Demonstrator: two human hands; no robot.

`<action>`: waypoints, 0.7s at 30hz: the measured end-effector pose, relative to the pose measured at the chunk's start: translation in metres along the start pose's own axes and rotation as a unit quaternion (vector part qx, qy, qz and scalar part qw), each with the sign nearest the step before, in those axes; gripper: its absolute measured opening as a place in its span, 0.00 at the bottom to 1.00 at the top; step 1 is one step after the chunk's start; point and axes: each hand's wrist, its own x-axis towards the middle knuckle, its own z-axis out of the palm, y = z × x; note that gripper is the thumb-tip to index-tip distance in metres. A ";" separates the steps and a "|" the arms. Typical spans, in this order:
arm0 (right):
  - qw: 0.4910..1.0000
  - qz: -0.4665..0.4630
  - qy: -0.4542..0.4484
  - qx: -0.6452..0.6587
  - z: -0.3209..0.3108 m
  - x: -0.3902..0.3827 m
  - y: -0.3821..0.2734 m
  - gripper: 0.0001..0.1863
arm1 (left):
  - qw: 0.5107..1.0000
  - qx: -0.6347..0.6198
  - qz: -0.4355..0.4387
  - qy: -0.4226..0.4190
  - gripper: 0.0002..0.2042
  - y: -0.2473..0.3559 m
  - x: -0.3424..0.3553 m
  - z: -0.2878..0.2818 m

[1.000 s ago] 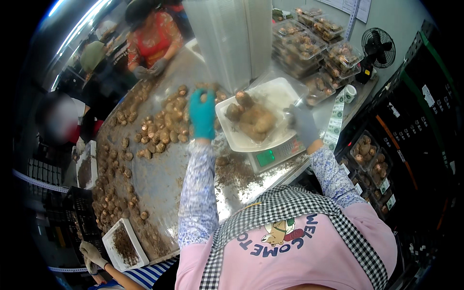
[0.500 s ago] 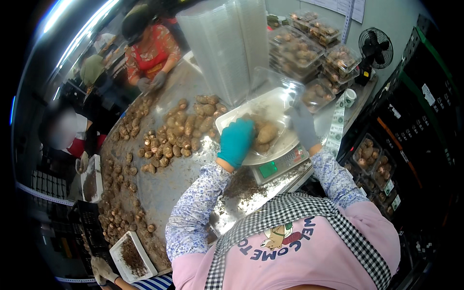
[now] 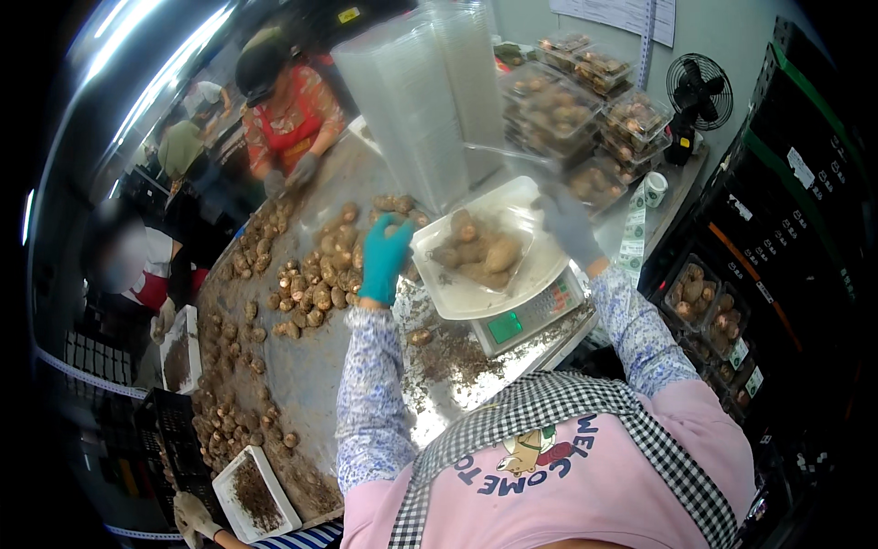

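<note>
Left hand has swung left, curled beside white tray.

Right hand is blurred; we can't tell if it holds anything. Left hand: palm hidden (we can't call its grip either). Tubers in the white basin are smeared. Basin covers part of the scale. Top edge cuts off the wall sheet.

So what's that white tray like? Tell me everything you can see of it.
The white tray looks like plastic, with raised, sloping sides and rounded corners. It sits open side up on the scale, holding a clear container of brown tubers. The grey-gloved right hand is at its right side; blur hides whether they touch.
</note>
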 end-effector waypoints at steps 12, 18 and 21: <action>0.870 -0.373 -0.148 -0.286 -0.019 -0.031 -0.015 0.17 | 0.984 -0.156 0.041 0.074 0.11 -0.035 -0.076 -0.008; 0.919 -0.318 -0.107 -0.207 -0.001 -0.071 -0.033 0.14 | 0.987 0.073 0.140 0.016 0.13 -0.052 -0.037 0.014; 0.950 -0.266 -0.059 -0.149 0.009 -0.079 -0.023 0.10 | 0.963 0.202 0.181 0.006 0.09 -0.066 -0.014 0.019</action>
